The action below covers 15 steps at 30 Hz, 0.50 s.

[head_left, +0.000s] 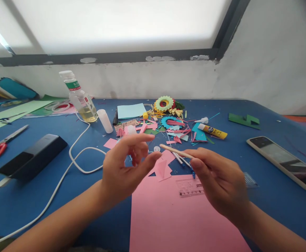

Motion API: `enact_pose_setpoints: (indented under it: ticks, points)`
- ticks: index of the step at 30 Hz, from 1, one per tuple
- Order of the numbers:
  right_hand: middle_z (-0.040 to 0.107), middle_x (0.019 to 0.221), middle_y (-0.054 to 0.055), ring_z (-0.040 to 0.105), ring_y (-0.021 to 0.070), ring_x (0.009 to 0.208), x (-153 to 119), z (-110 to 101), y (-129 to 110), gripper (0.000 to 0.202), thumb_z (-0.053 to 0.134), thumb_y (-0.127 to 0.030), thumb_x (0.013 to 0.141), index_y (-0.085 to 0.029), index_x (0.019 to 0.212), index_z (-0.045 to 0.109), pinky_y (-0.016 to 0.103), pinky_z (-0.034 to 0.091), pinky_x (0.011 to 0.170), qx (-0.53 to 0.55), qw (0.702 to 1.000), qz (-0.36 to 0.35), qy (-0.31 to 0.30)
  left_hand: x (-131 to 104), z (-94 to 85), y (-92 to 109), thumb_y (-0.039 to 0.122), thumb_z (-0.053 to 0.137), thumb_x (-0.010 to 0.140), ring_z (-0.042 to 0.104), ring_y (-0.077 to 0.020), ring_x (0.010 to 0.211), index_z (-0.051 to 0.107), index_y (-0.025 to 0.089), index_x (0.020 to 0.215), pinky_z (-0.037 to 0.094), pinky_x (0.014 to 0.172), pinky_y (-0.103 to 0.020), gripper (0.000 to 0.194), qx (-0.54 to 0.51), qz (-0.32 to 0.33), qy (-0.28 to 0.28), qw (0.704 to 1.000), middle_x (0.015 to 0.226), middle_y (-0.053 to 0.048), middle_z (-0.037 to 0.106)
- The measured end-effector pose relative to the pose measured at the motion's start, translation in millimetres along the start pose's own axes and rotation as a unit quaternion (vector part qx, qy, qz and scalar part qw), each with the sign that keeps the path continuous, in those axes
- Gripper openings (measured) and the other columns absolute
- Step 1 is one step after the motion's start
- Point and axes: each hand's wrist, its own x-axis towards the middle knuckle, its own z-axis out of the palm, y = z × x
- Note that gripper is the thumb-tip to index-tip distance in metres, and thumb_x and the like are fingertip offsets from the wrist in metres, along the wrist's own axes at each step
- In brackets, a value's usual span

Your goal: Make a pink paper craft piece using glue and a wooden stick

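Observation:
My right hand (pixel 218 175) pinches a thin wooden stick (pixel 176 151) between thumb and forefinger; its free end points left. Just left of that end is my left hand (pixel 128 161), thumb and forefinger apart, with nothing visible between them. Below both hands lies a large pink sheet (pixel 181 217), with a clear ruler (pixel 189 188) on it, partly hidden by my right hand. Small pink paper pieces (pixel 163 169) rest at the sheet's far edge. A small white disc (pixel 156 149) shows between the hands.
Paper scraps (pixel 177 131) and a yellow glue tube (pixel 212 131) lie beyond my hands. A phone (pixel 286 162) is at the right. On the left are a bottle (pixel 80 101), a white cable (pixel 63 178), a dark power bank (pixel 34 155) and scissors (pixel 4 143).

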Motion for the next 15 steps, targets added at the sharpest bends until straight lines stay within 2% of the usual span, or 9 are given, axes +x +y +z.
enact_pose_setpoints:
  ticks: [2, 5, 8, 13, 15]
  points:
    - [0.065, 0.076, 0.001, 0.057, 0.0113, 0.063, 0, 0, 1, 0.017, 0.046, -0.022, 0.089, -0.019, 0.092, 0.062, 0.023, 0.042, 0.055, -0.002, 1.0, -0.013, 0.006, 2, -1.7, -4, 0.01, 0.067, 0.073, 0.05, -0.0072, 0.06, 0.057, 0.02, 0.105, 0.044, 0.051, -0.02, 0.035, 0.03, 0.093, -0.004, 0.995, 0.075, 0.001, 0.057]
    - [0.065, 0.076, 0.001, 0.057, 0.0114, 0.064, 2, 1, 1, 0.017, 0.046, -0.022, 0.089, -0.018, 0.091, 0.062, 0.023, 0.043, 0.055, 0.001, 1.0, -0.027, 0.01, 5, -5.4, -6, 0.005, 0.066, 0.073, 0.054, -0.0068, 0.068, 0.062, 0.016, 0.096, 0.046, 0.055, -0.018, 0.026, 0.101, 0.18, 0.001, 0.979, 0.082, -0.002, 0.06]
    - [0.064, 0.072, 0.001, 0.056, 0.0113, 0.062, 3, 1, 2, 0.015, 0.048, -0.021, 0.087, -0.017, 0.089, 0.063, 0.023, 0.042, 0.054, 0.001, 0.999, -0.034, 0.009, 10, -8.2, -3, 0.005, 0.064, 0.075, 0.054, -0.0065, 0.069, 0.062, 0.016, 0.09, 0.046, 0.056, -0.017, 0.019, 0.127, 0.183, -0.016, 0.975, 0.08, -0.001, 0.06]
    - [0.061, 0.065, 0.0, 0.054, 0.0115, 0.057, 4, 0, 3, 0.016, 0.047, -0.021, 0.087, -0.018, 0.084, 0.063, 0.023, 0.042, 0.052, -0.003, 1.0, -0.03, 0.01, 13, -9.0, -2, 0.002, 0.06, 0.077, 0.054, -0.0052, 0.069, 0.061, 0.013, 0.089, 0.047, 0.059, -0.016, 0.016, 0.125, 0.181, -0.083, 0.972, 0.08, -0.001, 0.06]
    - [0.06, 0.064, 0.0, 0.053, 0.0113, 0.056, 4, 0, 3, 0.016, 0.048, -0.021, 0.086, -0.017, 0.083, 0.063, 0.023, 0.042, 0.052, -0.005, 1.0, -0.03, 0.009, 12, -8.4, -3, 0.001, 0.061, 0.076, 0.054, -0.0051, 0.07, 0.061, 0.014, 0.089, 0.047, 0.06, -0.015, 0.018, 0.104, 0.162, -0.077, 0.978, 0.08, 0.0, 0.06]
